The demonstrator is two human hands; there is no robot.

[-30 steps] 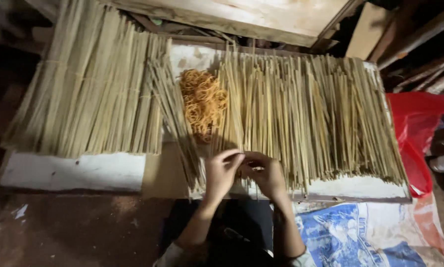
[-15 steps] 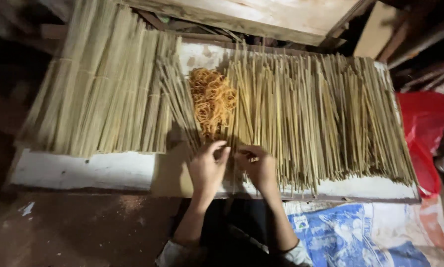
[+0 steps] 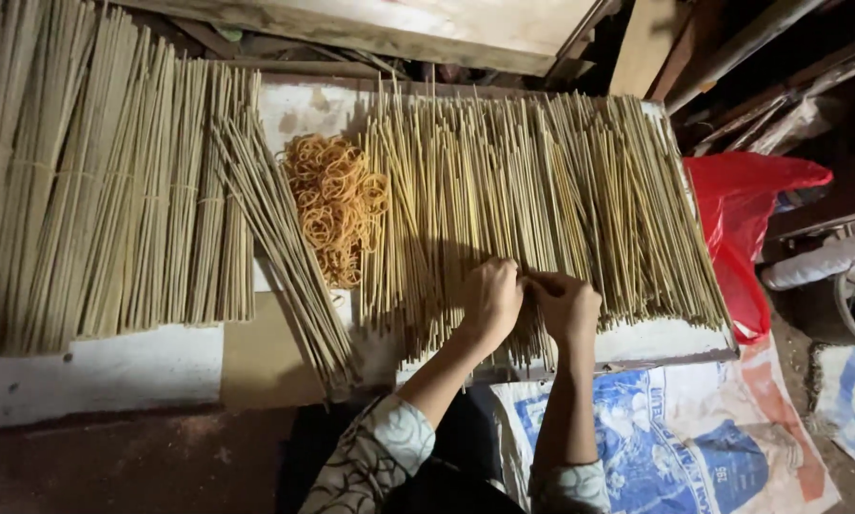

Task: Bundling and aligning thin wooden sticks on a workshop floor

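**Both hands in the loose stick pile**

Head view, the only one we have: we look down on a white surface (image 3: 113, 366) w/ worn paint, covered in thin pale bamboo-like sticks. Our left hand (image 3: 489, 300) and right hand (image 3: 566, 306) sit side by side, touching at the fingertips, on the near end of the loose sticks (image 3: 542, 190) that spread over the right half of the surface. Both hands are curled narrow, fingers pinched down into the sticks; each seems to grip a few, but how many we can't tell, since knuckles hide the fingertips. Patterned sleeves (image 3: 375, 462) show at both wrists.

Just left of that pile, touching its edge, lies a heap of orange rubber bands (image 3: 337, 205). Further left, a slanted bunch of sticks (image 3: 285, 247) runs diagonally toward the near edge. Beyond it, filling the left half, are tied bundles (image 3: 94, 190) laid parallel, approx. upright in frame.

At the right end of the surface hangs a red plastic bag (image 3: 742, 219). Below our arms, a blue-and-white printed sack (image 3: 656, 438) lies on the floor. A wooden plank (image 3: 389, 24) runs along the far side.
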